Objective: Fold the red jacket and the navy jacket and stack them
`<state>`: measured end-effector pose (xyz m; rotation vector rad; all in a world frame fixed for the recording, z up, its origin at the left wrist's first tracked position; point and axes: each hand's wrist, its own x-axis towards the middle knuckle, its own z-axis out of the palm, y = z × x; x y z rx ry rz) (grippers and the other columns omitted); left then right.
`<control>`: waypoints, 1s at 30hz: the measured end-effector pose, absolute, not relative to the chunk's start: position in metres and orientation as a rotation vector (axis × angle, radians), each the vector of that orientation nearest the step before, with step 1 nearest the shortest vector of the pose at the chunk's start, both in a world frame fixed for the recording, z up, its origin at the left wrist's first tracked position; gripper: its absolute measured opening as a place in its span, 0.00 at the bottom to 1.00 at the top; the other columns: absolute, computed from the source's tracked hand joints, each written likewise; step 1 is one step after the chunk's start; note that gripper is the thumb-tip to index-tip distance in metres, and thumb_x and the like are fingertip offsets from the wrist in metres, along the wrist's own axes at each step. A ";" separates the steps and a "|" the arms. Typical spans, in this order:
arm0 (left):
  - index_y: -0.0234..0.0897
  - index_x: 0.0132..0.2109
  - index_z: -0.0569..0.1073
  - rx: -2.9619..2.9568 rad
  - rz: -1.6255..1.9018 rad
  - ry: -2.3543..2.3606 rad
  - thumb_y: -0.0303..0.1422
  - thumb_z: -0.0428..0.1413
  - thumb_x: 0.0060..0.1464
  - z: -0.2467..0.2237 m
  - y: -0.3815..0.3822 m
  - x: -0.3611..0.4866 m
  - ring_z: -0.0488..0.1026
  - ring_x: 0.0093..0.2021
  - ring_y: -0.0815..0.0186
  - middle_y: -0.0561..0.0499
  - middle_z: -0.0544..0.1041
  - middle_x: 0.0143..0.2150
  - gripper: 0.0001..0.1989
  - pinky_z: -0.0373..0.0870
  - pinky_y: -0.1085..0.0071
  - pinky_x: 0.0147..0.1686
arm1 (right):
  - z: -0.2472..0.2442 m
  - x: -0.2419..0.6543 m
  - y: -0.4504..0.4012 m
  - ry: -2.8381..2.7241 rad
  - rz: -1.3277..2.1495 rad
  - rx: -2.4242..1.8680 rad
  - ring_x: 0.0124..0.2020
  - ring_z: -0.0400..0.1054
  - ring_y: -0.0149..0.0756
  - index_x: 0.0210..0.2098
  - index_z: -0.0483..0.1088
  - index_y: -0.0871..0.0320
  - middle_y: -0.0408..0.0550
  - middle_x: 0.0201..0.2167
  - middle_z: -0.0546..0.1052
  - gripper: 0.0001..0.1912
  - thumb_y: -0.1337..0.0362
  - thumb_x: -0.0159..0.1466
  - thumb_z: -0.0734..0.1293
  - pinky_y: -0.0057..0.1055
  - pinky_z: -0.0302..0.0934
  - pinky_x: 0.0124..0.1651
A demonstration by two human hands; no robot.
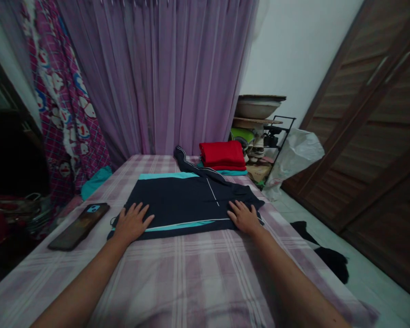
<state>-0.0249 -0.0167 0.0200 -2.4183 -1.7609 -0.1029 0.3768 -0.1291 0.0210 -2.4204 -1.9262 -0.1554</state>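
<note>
A dark navy jacket (177, 198) with light blue panels and white piping lies spread flat on the checked bedsheet (191, 278). One of its sleeves stretches out toward the far side, up to the folded clothes. My left hand (131, 222) rests flat on the jacket's near left corner, fingers spread. Over on the right, my right hand (243, 216) presses on the other near end, its fingers also apart. Neither hand grips the fabric.
A phone (80, 226) lies left of the jacket. Folded red cloth (222, 154) sits on teal cloth at the far right. Behind are a purple curtain (164, 77) and a rack (276, 136); a wooden wardrobe (372, 118) stands right. Black cloth (323, 253) lies on the floor.
</note>
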 end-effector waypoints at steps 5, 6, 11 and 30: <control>0.39 0.66 0.62 -2.422 -0.112 -1.747 0.50 0.42 0.62 0.020 -0.018 -0.025 0.53 0.69 0.49 0.43 0.62 0.68 0.31 0.47 0.44 0.64 | 0.030 0.340 -0.120 -1.901 -0.313 -2.161 0.69 0.47 0.46 0.68 0.52 0.50 0.52 0.70 0.53 0.28 0.53 0.71 0.50 0.57 0.40 0.66; 0.39 0.66 0.62 -2.421 -0.108 -1.751 0.50 0.42 0.62 0.019 -0.018 -0.025 0.53 0.69 0.49 0.44 0.62 0.68 0.31 0.47 0.45 0.65 | 0.027 0.334 -0.120 -1.941 -0.286 -2.135 0.69 0.47 0.45 0.68 0.53 0.50 0.52 0.70 0.54 0.28 0.53 0.71 0.50 0.56 0.40 0.67; 0.41 0.66 0.62 -2.442 -0.121 -1.754 0.50 0.41 0.63 0.019 -0.019 -0.025 0.53 0.69 0.51 0.45 0.61 0.69 0.31 0.46 0.45 0.65 | 0.006 0.320 -0.123 -2.051 -0.058 -2.200 0.69 0.49 0.46 0.67 0.56 0.51 0.52 0.69 0.57 0.28 0.51 0.71 0.51 0.56 0.43 0.65; 0.38 0.46 0.77 -2.557 -0.828 -1.282 0.40 0.46 0.64 0.007 -0.035 -0.039 0.75 0.48 0.60 0.44 0.80 0.46 0.17 0.69 0.61 0.49 | -0.011 0.329 -0.122 -1.991 -0.244 -2.082 0.66 0.56 0.47 0.61 0.66 0.53 0.54 0.65 0.63 0.24 0.55 0.70 0.54 0.56 0.51 0.63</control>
